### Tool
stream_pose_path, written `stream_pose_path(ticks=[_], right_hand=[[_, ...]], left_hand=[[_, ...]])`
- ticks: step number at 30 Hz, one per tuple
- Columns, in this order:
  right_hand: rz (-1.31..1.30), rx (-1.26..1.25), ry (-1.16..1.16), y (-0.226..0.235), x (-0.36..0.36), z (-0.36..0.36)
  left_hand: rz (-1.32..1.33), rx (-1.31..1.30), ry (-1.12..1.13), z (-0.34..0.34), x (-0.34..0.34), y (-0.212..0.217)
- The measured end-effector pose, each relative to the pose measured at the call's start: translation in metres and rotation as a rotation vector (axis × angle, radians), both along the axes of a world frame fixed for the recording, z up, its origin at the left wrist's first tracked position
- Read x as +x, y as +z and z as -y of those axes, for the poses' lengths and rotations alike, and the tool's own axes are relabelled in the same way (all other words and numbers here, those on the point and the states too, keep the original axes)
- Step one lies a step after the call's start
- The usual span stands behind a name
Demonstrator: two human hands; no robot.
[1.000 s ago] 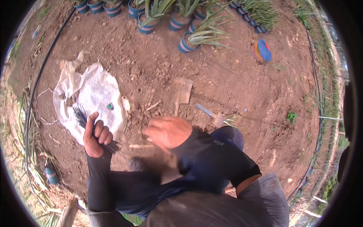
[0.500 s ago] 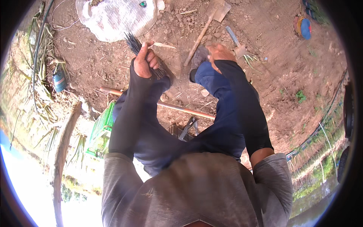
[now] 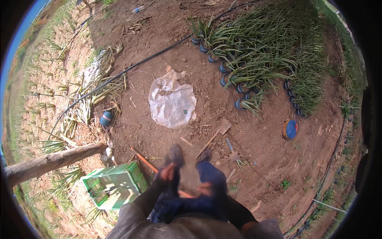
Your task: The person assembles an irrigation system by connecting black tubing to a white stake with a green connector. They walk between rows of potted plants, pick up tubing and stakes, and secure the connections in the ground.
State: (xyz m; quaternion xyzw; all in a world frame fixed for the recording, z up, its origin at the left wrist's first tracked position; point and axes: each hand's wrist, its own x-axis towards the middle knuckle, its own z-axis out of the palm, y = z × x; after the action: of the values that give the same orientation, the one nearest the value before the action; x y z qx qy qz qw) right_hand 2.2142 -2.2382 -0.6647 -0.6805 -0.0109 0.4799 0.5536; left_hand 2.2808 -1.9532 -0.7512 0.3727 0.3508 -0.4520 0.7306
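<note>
An open-air plant nursery plot: bare brown soil, rows of potted grassy seedlings, a black irrigation hose, a wooden-handled hoe, a green plastic crate.

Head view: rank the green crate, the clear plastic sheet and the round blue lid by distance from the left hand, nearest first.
From the left hand:
1. Green crate, just to its left on the ground.
2. Clear plastic sheet, straight ahead on the bare soil.
3. Round blue lid, far off to the right, below the potted plants.
</note>
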Motion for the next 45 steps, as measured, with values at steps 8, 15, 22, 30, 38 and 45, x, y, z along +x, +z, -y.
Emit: stream_pose_path(ticks=[8,15,22,30,38,45], right_hand=[[0.234,-0.166,-0.15,0.158,0.044,-0.04],[0.48,-0.204,-0.291,0.275,0.088,-0.11],[0.814,-0.233,-0.092,0.288,0.087,-0.132],[1.108,-0.186,0.182,0.308,0.083,-0.114],[0.688,0.078,0.148,0.254,0.087,-0.067],[0.271,0.307,0.204,0.25,0.09,-0.066]], left_hand=[[0.117,-0.199,0.118,-0.011,0.02,0.137],[0.275,-0.273,0.428,0.014,0.059,0.279],[0.182,-0.218,0.7,0.018,0.036,0.302],[0.27,-0.113,0.846,0.036,0.006,0.324],[0.337,0.073,0.714,0.072,-0.009,0.324],[0.425,0.305,0.697,0.076,-0.018,0.276]])
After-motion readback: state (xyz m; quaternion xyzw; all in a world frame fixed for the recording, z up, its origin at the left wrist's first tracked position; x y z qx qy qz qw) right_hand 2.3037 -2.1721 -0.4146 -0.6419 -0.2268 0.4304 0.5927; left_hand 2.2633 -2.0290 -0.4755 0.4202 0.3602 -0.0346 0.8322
